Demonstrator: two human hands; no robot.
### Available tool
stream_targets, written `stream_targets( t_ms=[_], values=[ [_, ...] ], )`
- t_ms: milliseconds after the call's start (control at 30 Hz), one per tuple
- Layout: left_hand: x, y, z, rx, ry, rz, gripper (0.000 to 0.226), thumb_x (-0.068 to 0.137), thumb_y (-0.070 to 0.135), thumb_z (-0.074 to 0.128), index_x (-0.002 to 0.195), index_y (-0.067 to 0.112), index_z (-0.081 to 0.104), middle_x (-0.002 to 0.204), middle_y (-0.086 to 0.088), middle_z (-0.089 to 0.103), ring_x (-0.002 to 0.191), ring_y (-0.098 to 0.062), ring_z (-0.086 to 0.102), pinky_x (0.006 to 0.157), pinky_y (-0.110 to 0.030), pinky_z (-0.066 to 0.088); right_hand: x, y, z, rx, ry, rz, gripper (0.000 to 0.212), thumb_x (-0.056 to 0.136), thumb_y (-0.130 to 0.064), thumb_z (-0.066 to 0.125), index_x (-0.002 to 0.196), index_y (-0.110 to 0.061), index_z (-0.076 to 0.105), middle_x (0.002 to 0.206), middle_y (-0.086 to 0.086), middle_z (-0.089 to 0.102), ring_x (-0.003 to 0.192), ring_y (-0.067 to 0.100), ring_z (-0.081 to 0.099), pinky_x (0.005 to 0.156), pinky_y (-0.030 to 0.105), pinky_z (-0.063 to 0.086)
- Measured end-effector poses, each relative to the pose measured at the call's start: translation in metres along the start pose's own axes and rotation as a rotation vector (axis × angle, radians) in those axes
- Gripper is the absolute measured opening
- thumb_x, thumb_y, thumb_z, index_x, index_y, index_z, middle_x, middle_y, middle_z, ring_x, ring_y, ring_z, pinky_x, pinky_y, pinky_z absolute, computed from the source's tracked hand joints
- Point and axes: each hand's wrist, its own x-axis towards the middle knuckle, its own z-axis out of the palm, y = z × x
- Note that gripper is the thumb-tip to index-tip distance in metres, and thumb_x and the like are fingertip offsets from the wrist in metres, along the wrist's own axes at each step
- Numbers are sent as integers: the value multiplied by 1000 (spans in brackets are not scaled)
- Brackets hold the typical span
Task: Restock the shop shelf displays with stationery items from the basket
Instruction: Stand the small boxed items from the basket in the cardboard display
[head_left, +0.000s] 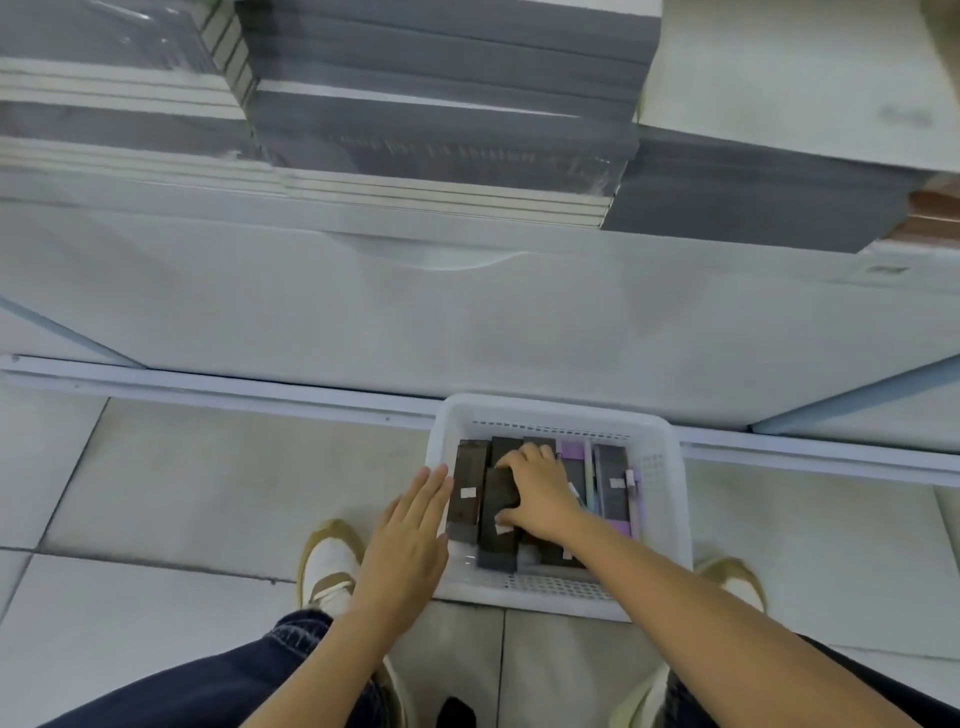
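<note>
Jeans (234, 675) | left hand (410, 530) flat at basket (670, 467) rim | right hand (540, 493) grips dark box (497, 545) | grey stacks (441, 104) above

Left hand (410, 525) flat, fingers straight; right hand (540, 493) curled, gripping dark box (497, 551).

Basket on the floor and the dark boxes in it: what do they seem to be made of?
The basket looks like moulded white plastic with a matte finish; rows of small slots are cut through its walls. The dark boxes look like card or plastic with a slight sheen, and they carry small white stickers. The blur leaves the choice between the two open.
</note>
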Motion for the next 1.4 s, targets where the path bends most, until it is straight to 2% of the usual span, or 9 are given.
stream_targets(
  t_ms=[200, 333, 467, 567, 700, 833, 933, 1233, 1400],
  values=[
    [6, 0, -4, -115, 66, -3, 48, 89, 8, 64, 135, 6, 53, 143, -9, 50, 134, -28, 45, 108, -42, 40, -6, 3, -29, 419, -199, 6, 43, 85, -25, 72, 120, -16, 49, 117, 5, 58, 106, 21, 56, 88, 35, 47],
    [20, 6, -17, -448, 114, -126, 35, 97, 20, 54, 132, 17, 53, 126, 1, 59, 116, -16, 53, 100, -30, 42, -13, 4, -67, 632, -227, 33, 40, 87, -23, 70, 120, -17, 49, 117, 3, 60, 107, 18, 57, 91, 33, 48],
    [35, 21, -35, -1103, -188, -371, 41, 90, 44, 58, 125, 23, 55, 100, 1, 72, 94, -15, 69, 80, -25, 55, -16, -12, -97, 911, -257, -22, 41, 82, -17, 75, 118, -12, 56, 109, 7, 69, 104, 22, 66, 97, 41, 51],
    [36, 20, -40, -1383, -381, -414, 35, 89, 34, 64, 114, 8, 64, 97, -11, 75, 88, -28, 72, 73, -29, 58, -16, -30, -99, 989, -319, -109, 32, 84, -16, 74, 112, -12, 60, 100, 1, 72, 96, 18, 69, 84, 30, 55],
    [30, -1, -38, -1331, -267, -536, 19, 90, 23, 66, 98, 6, 69, 81, -6, 74, 76, -21, 68, 72, -30, 57, -13, -34, -80, 1183, -174, -21, 30, 92, -24, 64, 119, -10, 62, 109, 7, 70, 102, 24, 67, 89, 34, 56],
    [27, -17, -31, -1399, -81, -722, 14, 93, 15, 62, 107, 14, 66, 79, -4, 69, 73, -19, 63, 78, -38, 54, -14, -20, -39, 936, -134, 266, 46, 96, -32, 57, 133, -5, 50, 110, 5, 64, 95, 16, 66, 84, 26, 56],
    [25, -19, -29, -1427, -55, -771, 16, 94, 11, 60, 108, 16, 64, 80, -3, 68, 72, -19, 62, 70, -32, 53, -9, -23, -11, 792, -175, 359, 59, 93, -37, 61, 137, -3, 43, 115, 10, 61, 103, 22, 63, 93, 37, 52],
    [28, -17, -21, -1432, -20, -791, 11, 93, 15, 61, 103, 14, 64, 76, -1, 68, 68, -15, 63, 67, -30, 52, 3, -47, 19, 540, 66, 417, 42, 80, -32, 76, 106, -9, 52, 101, 4, 60, 85, 15, 54, 66, 26, 41],
    [28, -17, -19, -1464, 9, -811, 12, 92, 16, 62, 102, 8, 64, 72, -4, 69, 62, -14, 64, 68, -28, 56, -2, -39, -3, 842, -94, 392, 38, 88, -22, 69, 119, -6, 55, 114, 8, 63, 102, 20, 61, 90, 37, 53]
  ],
)
